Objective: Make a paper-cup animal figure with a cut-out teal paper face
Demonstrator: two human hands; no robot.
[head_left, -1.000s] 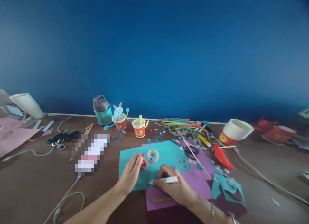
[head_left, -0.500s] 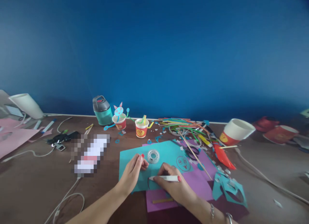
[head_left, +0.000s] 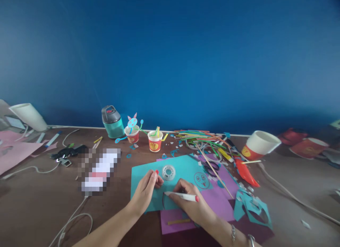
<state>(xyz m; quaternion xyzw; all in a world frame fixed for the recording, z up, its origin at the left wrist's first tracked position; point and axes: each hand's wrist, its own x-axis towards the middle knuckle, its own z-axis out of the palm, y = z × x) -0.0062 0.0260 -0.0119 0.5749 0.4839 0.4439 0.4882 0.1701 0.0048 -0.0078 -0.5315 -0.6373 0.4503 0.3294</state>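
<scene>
My right hand (head_left: 192,204) grips a white marker (head_left: 186,196) with a red end, its tip on the teal paper (head_left: 143,176) at a short curved line. Pinched in my left hand (head_left: 148,186) is a small red cap (head_left: 157,172); that hand rests on the teal paper's left part. A clear tape roll (head_left: 168,172) lies just beyond my hands. To its right, a round face drawing (head_left: 201,180) shows on teal paper. Purple paper (head_left: 217,208) lies underneath.
Behind stand a teal-grey container (head_left: 113,124) and two decorated cups (head_left: 132,134), (head_left: 154,142). Colourful sticks (head_left: 202,137), scissors (head_left: 211,168) and a tilted paper cup (head_left: 259,146) are at the right. A blurred-out phone (head_left: 101,170), cables and keys (head_left: 65,161) lie left.
The marker tip has moved slightly up along the curved line. The cat-faced figure in the left cup leans a little further right. My left hand has not visibly moved.
</scene>
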